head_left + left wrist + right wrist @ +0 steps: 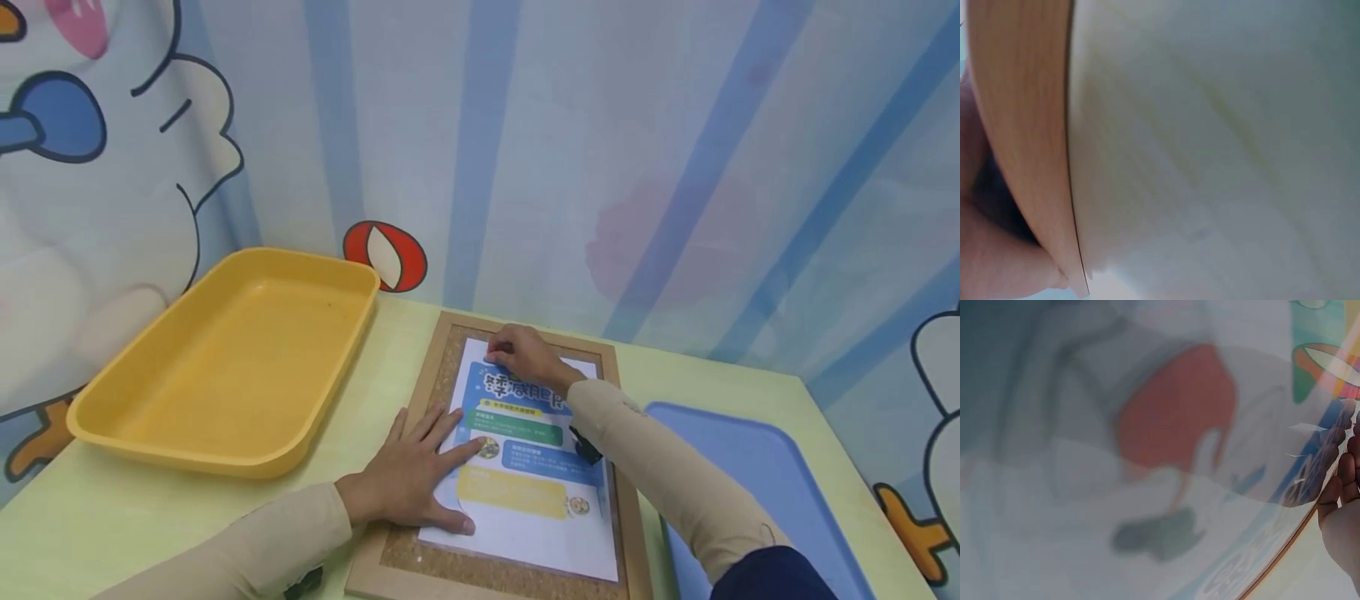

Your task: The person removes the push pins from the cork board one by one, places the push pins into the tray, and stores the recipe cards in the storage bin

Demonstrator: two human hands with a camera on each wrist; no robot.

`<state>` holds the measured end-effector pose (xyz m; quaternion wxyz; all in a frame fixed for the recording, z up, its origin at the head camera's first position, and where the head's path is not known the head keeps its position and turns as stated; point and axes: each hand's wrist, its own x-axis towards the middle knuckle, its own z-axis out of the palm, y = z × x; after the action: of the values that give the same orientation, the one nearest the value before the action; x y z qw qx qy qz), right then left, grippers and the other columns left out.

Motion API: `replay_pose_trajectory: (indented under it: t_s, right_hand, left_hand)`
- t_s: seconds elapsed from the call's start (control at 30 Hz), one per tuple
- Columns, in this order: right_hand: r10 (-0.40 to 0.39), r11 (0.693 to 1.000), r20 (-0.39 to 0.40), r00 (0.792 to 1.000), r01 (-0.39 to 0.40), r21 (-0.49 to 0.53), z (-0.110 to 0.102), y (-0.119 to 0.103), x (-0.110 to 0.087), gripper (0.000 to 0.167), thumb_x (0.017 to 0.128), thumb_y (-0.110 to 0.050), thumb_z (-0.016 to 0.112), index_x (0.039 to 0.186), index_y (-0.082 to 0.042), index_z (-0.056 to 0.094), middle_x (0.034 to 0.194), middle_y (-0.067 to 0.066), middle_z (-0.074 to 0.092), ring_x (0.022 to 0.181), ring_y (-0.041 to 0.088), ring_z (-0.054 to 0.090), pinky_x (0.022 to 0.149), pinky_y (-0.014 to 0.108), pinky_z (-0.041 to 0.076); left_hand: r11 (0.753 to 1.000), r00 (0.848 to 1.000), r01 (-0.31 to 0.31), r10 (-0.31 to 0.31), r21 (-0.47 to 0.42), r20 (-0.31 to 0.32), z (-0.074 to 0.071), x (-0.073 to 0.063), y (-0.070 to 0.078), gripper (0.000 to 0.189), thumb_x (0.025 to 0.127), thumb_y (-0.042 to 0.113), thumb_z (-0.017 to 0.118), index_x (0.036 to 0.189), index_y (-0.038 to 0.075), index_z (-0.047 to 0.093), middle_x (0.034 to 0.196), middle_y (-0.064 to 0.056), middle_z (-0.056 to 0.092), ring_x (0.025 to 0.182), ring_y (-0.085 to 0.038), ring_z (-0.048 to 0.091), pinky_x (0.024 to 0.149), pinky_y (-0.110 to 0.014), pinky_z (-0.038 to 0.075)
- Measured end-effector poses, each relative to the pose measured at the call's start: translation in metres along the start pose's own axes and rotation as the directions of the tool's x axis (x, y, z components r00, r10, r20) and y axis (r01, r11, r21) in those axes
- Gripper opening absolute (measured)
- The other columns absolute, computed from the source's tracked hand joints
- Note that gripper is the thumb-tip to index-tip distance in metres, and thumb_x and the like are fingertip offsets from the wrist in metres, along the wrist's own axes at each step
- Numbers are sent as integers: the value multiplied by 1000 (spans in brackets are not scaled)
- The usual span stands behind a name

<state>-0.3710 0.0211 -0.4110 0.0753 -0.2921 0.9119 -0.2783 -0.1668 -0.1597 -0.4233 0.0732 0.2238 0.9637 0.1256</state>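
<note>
A printed sheet (525,542) with blue, green and yellow blocks lies on a cork board (450,571) with a wooden frame (633,533). My left hand (408,471) rests spread over the sheet's left side and the frame. Near the sheet's upper left, my right hand (528,354) has curled fingers and pinches a tiny pale thing, too small to identify. The wooden frame's edge (1022,112) fills the left of the left wrist view, beside part of the left hand (997,262). Curled right-hand fingers (1347,472) show at the right wrist view's edge; the rest is blurred.
To the left stands a deep yellow tray (247,367). A blue tray (738,446) lies right of the board, partly under the right forearm. Behind the pale yellow-green table (180,517) hangs a striped cartoon backdrop (547,167).
</note>
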Motion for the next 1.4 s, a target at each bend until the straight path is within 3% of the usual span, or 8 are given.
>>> replay_pose_trajectory:
  t_s: [0.17,0.4,0.77,1.07,1.4]
  right_hand:
    - [-2,1000,-12,1000,2,-14,-6,2,-7,14,98,-19,65,108,-12,72,110,6,67,105,22,63,99,41,51]
    - [-73,996,-79,994,69,-49,-22,7,-21,17,98,-14,65,111,-8,72,107,6,66,104,23,63,98,42,52]
    - [-179,980,-185,966,159,-117,-51,32,-66,13,94,-9,69,103,-2,74,97,8,66,96,25,65,90,45,52]
    - [-178,980,-260,949,145,-140,-68,57,-99,10,93,-8,70,100,-3,74,95,7,66,90,23,63,79,39,49]
    - [-187,976,-336,923,134,-173,-87,85,-142,7,91,-5,71,97,-3,73,92,7,66,86,22,61,74,40,49]
  left_hand:
    - [1000,1000,6,-6,2,-1,0,0,2,98,73,81,64,154,33,37,168,-11,17,156,-39,7,117,-73,6]
    - [1000,1000,11,-11,-8,-4,0,0,2,99,72,82,64,154,33,37,168,-11,17,156,-39,7,117,-72,6]
    - [1000,1000,16,-16,4,-5,2,2,3,100,71,84,62,154,35,37,169,-11,16,156,-39,5,117,-73,4]
    - [1000,1000,14,-14,13,-8,4,3,5,99,72,83,63,154,35,37,168,-11,17,156,-40,6,117,-73,4]
    - [1000,1000,14,-14,2,-24,3,2,6,99,72,82,64,154,33,38,168,-13,18,156,-41,7,116,-73,5]
